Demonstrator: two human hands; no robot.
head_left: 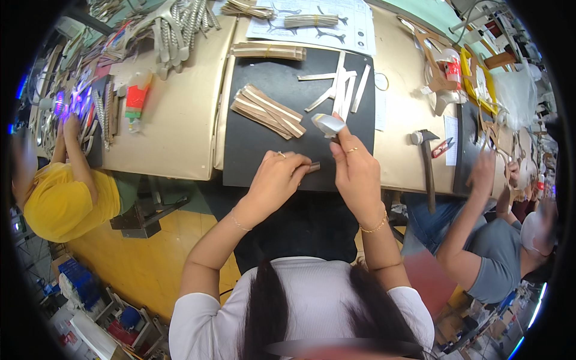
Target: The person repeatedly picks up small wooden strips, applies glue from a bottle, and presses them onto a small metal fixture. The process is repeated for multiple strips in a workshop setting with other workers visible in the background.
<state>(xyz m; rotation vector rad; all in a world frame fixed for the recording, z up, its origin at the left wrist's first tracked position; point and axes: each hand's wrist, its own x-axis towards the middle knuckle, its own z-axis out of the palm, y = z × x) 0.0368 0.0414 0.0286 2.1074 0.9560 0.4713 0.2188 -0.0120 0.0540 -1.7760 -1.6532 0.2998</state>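
Note:
My left hand rests at the near edge of a black work board, its fingers closed on a short brown strip whose end sticks out. Just to the right, my right hand is raised over the board, thumb and fingers pinching a shiny silver-grey curved strip, slightly blurred. Beyond my left hand lies a fanned pile of brown and cream strips. Several narrow white strips are scattered on the board past my right hand.
Banded strip bundles and a printed drawing sheet lie at the back. To the right are a hammer and red thread snips; to the left, a red-and-green bottle. Co-workers sit on both sides.

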